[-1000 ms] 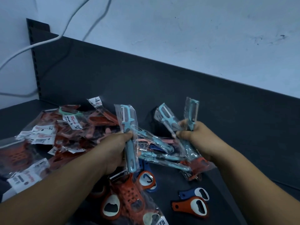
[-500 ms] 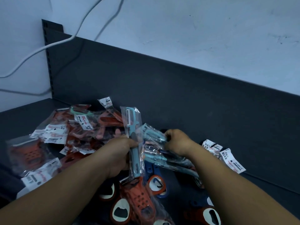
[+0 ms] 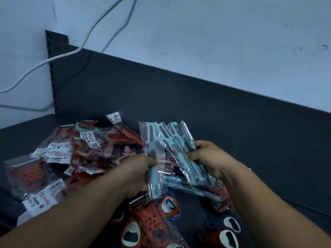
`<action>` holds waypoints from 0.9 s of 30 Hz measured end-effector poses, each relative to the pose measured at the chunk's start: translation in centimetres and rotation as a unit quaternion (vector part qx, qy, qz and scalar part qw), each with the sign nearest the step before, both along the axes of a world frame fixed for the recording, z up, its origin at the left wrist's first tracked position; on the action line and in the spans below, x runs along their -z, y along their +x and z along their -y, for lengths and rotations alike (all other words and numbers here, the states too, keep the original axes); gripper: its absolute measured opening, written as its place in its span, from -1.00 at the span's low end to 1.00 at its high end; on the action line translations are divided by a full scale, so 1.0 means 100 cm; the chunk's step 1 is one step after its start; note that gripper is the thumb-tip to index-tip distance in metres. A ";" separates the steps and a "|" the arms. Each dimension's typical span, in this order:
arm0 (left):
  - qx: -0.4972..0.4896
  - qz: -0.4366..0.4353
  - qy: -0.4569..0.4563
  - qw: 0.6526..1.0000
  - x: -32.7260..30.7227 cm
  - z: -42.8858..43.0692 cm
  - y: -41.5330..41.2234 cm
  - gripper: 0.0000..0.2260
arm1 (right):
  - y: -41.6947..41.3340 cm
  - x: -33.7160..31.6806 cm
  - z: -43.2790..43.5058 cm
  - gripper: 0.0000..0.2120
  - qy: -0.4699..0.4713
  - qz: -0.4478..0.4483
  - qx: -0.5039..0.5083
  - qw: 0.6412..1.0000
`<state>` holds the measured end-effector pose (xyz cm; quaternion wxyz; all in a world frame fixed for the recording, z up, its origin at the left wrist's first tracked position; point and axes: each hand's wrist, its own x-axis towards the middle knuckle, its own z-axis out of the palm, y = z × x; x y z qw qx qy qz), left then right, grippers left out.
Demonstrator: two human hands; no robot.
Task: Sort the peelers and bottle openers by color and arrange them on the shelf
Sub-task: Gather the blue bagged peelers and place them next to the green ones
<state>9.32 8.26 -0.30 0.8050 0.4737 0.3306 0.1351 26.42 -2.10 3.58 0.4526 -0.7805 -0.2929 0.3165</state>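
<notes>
Our left hand (image 3: 136, 174) grips one bagged blue peeler (image 3: 153, 158) by its handle. Our right hand (image 3: 209, 158) pinches a fan of more blue peelers (image 3: 180, 145) just beside it, above the middle of the shelf (image 3: 268, 158). As we merge them, the slick bags could slip from our grip and fall back among the red pile (image 3: 86, 151) toward the left edge, or onto the bottle openers (image 3: 229, 237) by the front edge.
</notes>
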 end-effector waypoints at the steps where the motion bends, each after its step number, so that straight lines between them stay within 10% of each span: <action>1: -0.003 0.004 -0.003 1.000 -0.002 0.001 0.001 -0.84 | -0.005 -0.003 -0.001 -0.68 0.031 -0.062 -0.001 0.998; 9: 0.040 0.078 -0.037 0.995 -0.010 0.010 0.003 -0.78 | -0.060 -0.001 -0.015 -0.64 0.099 -0.300 0.005 0.949; 16: 0.003 0.078 0.066 0.995 0.000 0.011 -0.006 -0.74 | -0.076 -0.003 -0.013 0.03 0.136 -0.384 -0.099 0.908; 21: -0.061 0.047 0.089 0.993 0.001 0.001 -0.010 -0.69 | -0.047 0.001 0.003 -0.37 0.128 -0.241 -0.048 0.961; 24: -0.073 0.045 0.078 0.993 0.004 -0.006 -0.012 -0.62 | -0.029 0.012 0.023 -0.86 0.030 0.085 -0.036 0.995; 27: -0.076 0.053 0.065 0.994 0.005 -0.009 -0.015 -0.61 | -0.023 0.029 0.038 -0.59 -0.164 0.242 -0.149 0.945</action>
